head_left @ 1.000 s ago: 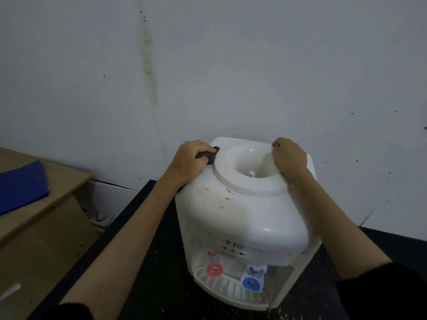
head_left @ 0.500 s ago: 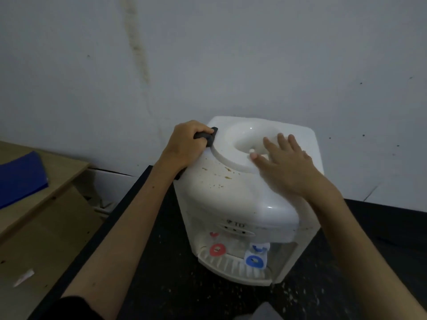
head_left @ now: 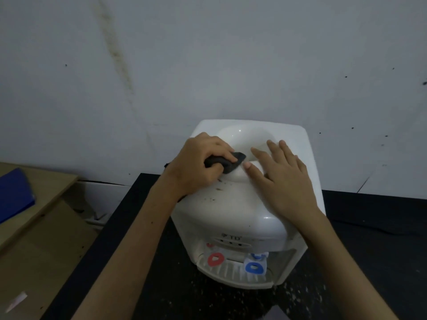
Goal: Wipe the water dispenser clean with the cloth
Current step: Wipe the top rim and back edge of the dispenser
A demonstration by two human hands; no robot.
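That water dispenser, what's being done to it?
A person is wiping it clean. Their left hand grips a dark cloth pressed against the rim of the bottle well on top of the white water dispenser. The right hand lies flat on the top, apparently steadying it. Brown specks beside the cloth are not yet wiped. The dispenser stands on a black table.

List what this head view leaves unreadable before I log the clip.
- Cloth: mostly hidden inside the left hand; its full extent unclear.
- Dispenser top under the right hand: covered by the palm.
- Front logo: too small and dim.
- Pale object at the bottom edge: cut off.
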